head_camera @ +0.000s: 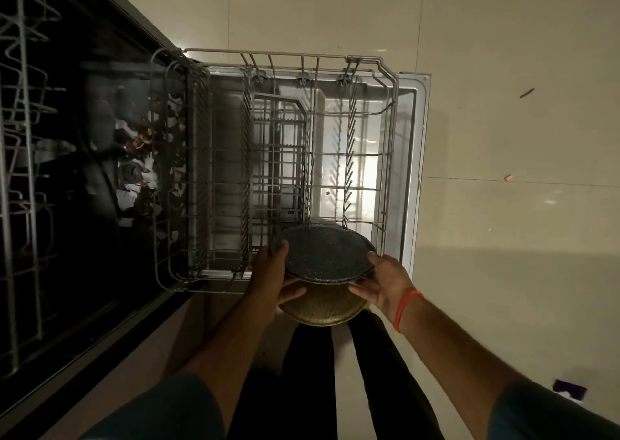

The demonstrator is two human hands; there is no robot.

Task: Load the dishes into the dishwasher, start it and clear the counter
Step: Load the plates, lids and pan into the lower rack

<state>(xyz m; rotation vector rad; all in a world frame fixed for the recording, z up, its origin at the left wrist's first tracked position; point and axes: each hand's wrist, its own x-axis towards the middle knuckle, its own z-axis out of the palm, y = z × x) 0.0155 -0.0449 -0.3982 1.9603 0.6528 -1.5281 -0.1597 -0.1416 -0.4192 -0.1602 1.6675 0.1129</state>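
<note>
Both my forearms reach up from the bottom of the frame, teal sleeves at the lower corners, an orange band [404,308] on my right wrist. My left hand [268,271] and right hand [385,283] clamp opposite edges of two stacked plates: a dark speckled plate [327,255] over a yellowish plate [318,307], low in the centre. They sit at the near edge of the pulled-out lower rack [285,157] above the open dishwasher door [417,157]. No writing is legible.
</note>
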